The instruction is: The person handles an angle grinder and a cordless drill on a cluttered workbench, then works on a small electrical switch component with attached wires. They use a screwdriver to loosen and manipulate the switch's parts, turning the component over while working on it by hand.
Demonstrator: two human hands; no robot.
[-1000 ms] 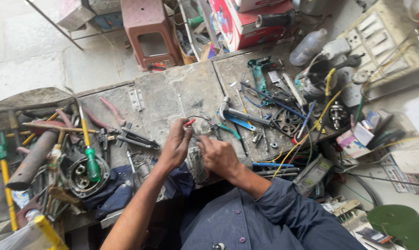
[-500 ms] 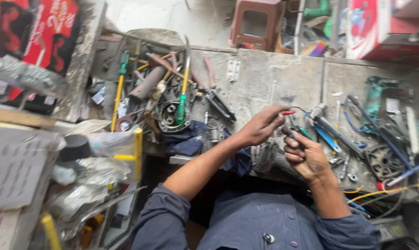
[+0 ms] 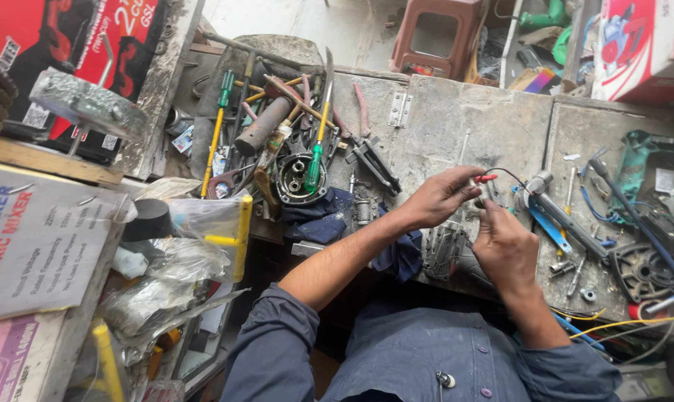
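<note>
My left hand (image 3: 439, 196) pinches a thin black wire with a red terminal (image 3: 486, 178) at its end, just above the workbench (image 3: 463, 119). Close beside it, my right hand (image 3: 505, 244) has its fingers curled on the same wire, over a grey ribbed motor part (image 3: 442, 251) at the bench's front edge. A dark blue cloth (image 3: 401, 254) hangs under my left wrist. What lies under my right palm is hidden.
Screwdrivers, pliers and a round motor housing (image 3: 299, 179) pile up left of my hands. A metal tool with a black handle (image 3: 564, 216), blue cables and a gear housing (image 3: 638, 272) lie to the right. Cardboard boxes (image 3: 32, 246) and plastic bags fill the left side; a brown stool (image 3: 437, 33) stands behind.
The view has swung to the left, so the boxes at the left have come into sight. My hands stay together on the wire, with the red terminal still at my left fingertips.
</note>
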